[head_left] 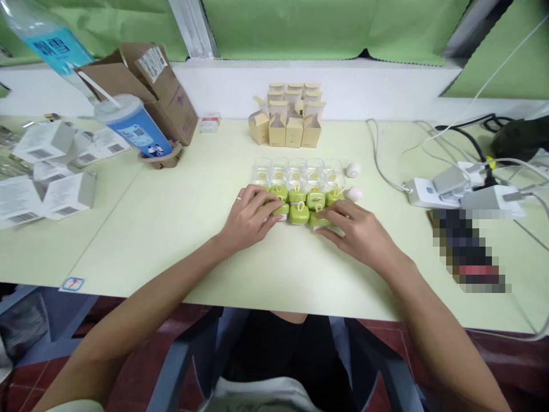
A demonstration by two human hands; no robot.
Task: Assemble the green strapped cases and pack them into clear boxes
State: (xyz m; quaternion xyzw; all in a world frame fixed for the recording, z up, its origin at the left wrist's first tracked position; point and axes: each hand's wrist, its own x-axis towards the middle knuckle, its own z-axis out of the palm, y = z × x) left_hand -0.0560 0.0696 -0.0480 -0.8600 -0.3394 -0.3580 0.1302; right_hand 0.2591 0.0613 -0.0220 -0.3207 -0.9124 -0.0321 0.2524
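While fingers lie nearly flat, left hand (247,220) and right hand (359,232) touch green cases (299,213).

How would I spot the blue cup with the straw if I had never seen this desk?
Start at the pale green table and look to its far left corner, beside the brown cardboard box. There the tall blue paper cup sits in a brown cardboard holder, a white lid and white straw on top. It is the only blue thing among the white barcoded boxes.
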